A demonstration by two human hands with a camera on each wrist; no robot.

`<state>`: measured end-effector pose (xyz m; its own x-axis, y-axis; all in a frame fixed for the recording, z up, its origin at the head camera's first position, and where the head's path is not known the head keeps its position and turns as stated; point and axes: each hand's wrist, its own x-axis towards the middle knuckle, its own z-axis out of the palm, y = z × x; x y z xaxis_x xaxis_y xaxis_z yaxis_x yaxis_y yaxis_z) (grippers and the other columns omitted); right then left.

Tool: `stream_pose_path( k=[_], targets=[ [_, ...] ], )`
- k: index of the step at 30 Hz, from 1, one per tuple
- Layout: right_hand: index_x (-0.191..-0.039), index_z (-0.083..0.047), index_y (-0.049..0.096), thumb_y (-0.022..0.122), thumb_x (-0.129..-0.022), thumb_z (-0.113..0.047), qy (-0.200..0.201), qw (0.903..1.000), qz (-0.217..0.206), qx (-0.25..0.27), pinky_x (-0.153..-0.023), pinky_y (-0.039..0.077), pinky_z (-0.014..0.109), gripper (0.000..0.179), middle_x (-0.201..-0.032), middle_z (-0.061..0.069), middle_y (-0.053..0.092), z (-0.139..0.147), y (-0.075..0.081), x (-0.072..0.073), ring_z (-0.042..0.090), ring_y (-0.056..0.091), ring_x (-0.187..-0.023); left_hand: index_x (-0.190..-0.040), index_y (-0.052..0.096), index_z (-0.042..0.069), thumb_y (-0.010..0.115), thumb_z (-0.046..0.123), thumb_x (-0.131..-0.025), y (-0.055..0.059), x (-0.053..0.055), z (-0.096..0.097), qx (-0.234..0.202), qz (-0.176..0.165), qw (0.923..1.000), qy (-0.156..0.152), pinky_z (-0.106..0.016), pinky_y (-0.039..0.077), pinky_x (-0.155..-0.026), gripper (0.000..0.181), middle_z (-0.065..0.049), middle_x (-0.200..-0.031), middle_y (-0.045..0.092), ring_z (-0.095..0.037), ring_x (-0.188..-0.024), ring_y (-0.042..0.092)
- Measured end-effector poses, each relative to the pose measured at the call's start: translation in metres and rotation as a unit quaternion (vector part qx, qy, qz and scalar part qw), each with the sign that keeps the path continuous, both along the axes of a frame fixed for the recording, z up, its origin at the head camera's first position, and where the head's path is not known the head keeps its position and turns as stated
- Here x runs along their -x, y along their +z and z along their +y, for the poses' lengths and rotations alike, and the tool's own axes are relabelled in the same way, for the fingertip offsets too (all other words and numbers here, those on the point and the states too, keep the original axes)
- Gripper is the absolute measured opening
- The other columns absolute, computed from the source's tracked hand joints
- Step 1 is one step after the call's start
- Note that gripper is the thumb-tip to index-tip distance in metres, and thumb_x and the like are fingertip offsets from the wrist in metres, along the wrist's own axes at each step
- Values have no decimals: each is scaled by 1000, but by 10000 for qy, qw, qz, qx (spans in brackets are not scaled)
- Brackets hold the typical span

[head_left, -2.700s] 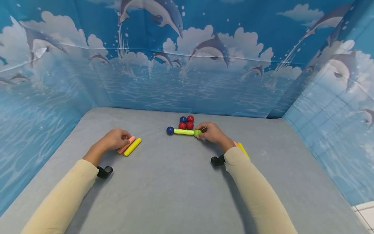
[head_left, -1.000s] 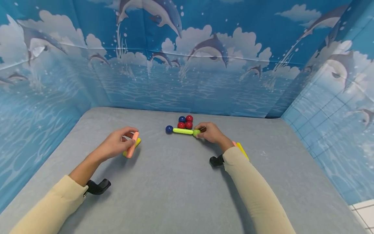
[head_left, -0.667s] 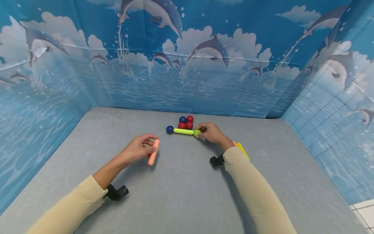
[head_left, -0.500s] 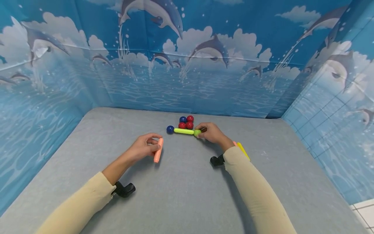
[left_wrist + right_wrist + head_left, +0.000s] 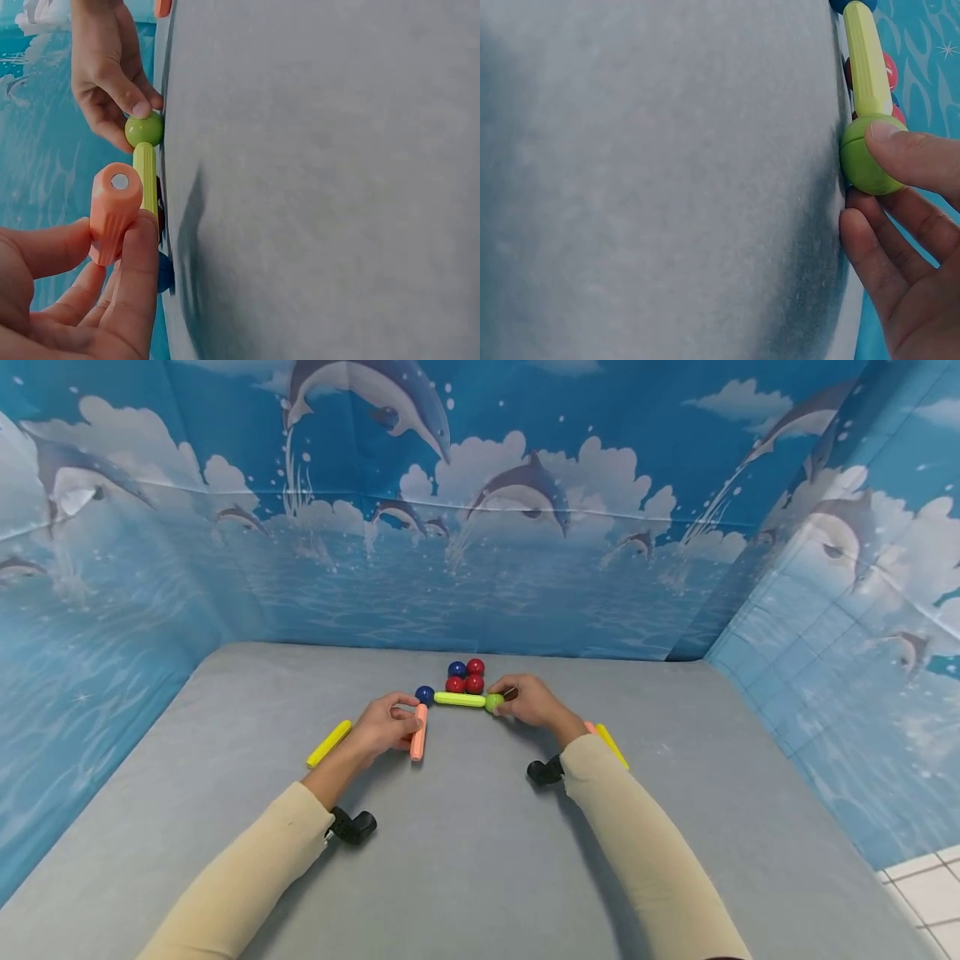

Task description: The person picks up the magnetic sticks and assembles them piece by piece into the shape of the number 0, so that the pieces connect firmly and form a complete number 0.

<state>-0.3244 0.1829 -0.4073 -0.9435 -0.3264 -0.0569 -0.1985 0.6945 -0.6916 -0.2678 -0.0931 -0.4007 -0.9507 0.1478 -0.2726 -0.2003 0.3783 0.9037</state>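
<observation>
Fingers of the left hand (image 5: 386,722) pinch a ridged, salmon-orange stick (image 5: 418,737), a silvery disc (image 5: 120,181) set in one end. In the head view it sits at 6 o'clock from a blue ball (image 5: 424,694), long axis running from just past 12 to just past 6. Right hand (image 5: 531,701) fingers pinch a green ball (image 5: 492,702) at the lime stick's (image 5: 460,699) 3 o'clock end.

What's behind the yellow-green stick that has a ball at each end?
Behind the yellow-green stick sit two red balls, then a blue ball and another red ball behind those. The front pair covers the back two's lower parts, so those can't be seen.
</observation>
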Motion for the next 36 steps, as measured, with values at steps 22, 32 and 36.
stream_pose_path(
  k=[22, 32, 36],
  targets=[
    [-122, -9, 69, 68, -91, -7, -55, 10000, 5, 71, -91, 56, 41, 31, -133, 12, 63, -3, 0, -1, 31, 62, -120, -137, 50, 10, 59, 16, -98, 4, 17, 1, -22, -444, 9990, -73, -34, 59, -83, 40, -16, -125, 60, -23, -103, 64],
    [-121, -10, 69, 69, -91, -7, -58, 10000, 28, 13, -89, 57, 40, 30, -132, 12, 63, -4, 2, -2, 30, 62, -119, -137, 50, 8, 57, 13, -99, 1, 25, 5, -166, -592, 9981, 8, -31, 59, -80, 40, -16, -126, 60, -21, -98, 65],
    [-121, -11, 69, 69, -91, -8, -56, 10000, 32, -14, -90, 57, 40, 30, -132, 11, 63, -4, 0, -3, 29, 62, -119, -138, 48, 7, 57, 13, -99, -1, 26, 6, -175, -619, 9979, -12, -30, 59, -78, 41, -16, -127, 59, -20, -98, 64]
  ],
)
